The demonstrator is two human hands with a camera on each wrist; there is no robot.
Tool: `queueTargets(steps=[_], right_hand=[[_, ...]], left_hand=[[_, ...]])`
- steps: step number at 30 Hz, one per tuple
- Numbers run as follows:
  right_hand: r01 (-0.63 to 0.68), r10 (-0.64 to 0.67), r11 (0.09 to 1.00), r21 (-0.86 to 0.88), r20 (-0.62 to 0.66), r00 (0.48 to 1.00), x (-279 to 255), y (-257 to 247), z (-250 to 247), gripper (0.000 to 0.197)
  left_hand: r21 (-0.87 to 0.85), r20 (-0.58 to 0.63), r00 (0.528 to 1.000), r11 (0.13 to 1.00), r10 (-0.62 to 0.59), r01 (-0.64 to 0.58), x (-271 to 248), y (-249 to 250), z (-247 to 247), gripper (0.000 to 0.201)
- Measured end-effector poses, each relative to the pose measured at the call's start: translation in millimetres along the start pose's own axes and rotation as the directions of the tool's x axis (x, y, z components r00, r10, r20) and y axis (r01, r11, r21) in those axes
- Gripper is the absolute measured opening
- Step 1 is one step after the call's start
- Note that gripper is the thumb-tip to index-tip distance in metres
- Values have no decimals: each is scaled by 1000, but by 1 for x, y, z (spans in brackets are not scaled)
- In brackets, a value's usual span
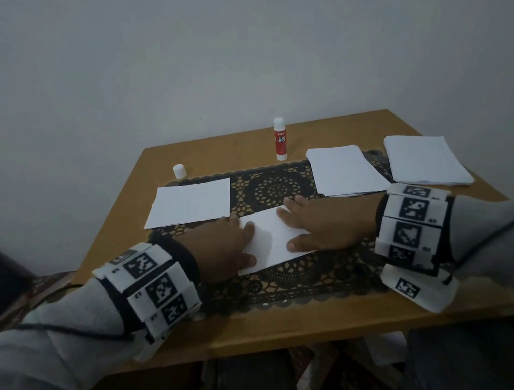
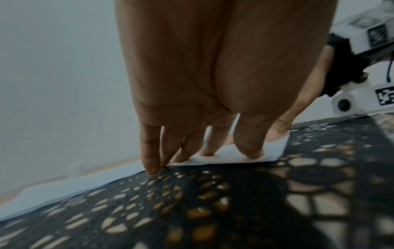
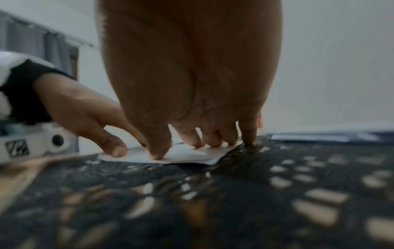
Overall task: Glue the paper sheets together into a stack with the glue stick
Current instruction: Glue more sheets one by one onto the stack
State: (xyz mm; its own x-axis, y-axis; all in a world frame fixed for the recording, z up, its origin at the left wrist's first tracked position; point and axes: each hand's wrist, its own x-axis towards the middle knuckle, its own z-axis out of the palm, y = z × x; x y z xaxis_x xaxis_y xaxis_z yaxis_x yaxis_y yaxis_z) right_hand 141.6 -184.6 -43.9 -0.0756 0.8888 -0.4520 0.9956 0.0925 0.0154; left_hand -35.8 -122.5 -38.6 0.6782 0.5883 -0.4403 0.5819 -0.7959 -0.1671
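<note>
A white paper sheet (image 1: 273,238) lies on the black lace mat (image 1: 291,281) in the middle of the table. My left hand (image 1: 223,249) presses its left edge with straight fingers (image 2: 249,148). My right hand (image 1: 316,227) presses its right side, fingertips (image 3: 157,151) flat on the paper (image 3: 187,155). The red glue stick (image 1: 280,140) stands upright and uncapped at the back of the table, far from both hands. Its white cap (image 1: 179,171) stands apart at the back left.
A paper stack (image 1: 190,202) lies at the left of the mat. Two more paper stacks lie at the right (image 1: 344,171) and far right (image 1: 424,159). The wooden table (image 1: 300,324) ends just before my lap, with a wall behind.
</note>
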Motion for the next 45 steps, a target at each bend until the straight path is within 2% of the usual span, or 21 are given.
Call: queueTargets(steps=[5,11,15,17,20,23,29,31,35,41,45], right_hand=[[2,-2,1000,-2,12,1000,1,2,-1,76],[12,-11,1000,-4,19,1000,2,4,-1,78],[8,-8,1000,1,9,1000,3,3,0,79],[8,-8,1000,3,4,1000,3,4,1,79],[5,-5,1000,14,8,1000,4,4,1,79],[0,0,1000,17,16,1000,3,4,1,79],[-13,12,999,36,26,1000,4,4,1,80],[-29,27,998,55,40,999,3,2,1,79],[-100,96,994,43,83,992,4,-8,1,78],[-157,160,987,-31,129,979,8,-16,-8,79],[-157,156,988,-1,115,981,6,-15,-3,78]], left_hand=[[-51,79,992,994,101,-97,-11,5,-4,63],[-25,33,999,1000,2,-2,3,-2,-3,66],[-100,80,985,984,153,-144,-8,13,-8,62],[-123,95,979,978,183,-171,-12,10,-11,55],[-98,61,994,991,95,-89,-9,-1,-10,54],[-38,77,997,999,13,-10,-11,2,-1,67],[-66,110,975,980,192,-186,-38,22,3,73],[-75,100,980,983,172,-165,-36,16,6,71],[-35,83,995,998,58,-55,-26,0,9,73],[-22,87,995,999,43,-41,-22,2,9,74],[-36,94,994,998,49,-46,-27,7,6,75]])
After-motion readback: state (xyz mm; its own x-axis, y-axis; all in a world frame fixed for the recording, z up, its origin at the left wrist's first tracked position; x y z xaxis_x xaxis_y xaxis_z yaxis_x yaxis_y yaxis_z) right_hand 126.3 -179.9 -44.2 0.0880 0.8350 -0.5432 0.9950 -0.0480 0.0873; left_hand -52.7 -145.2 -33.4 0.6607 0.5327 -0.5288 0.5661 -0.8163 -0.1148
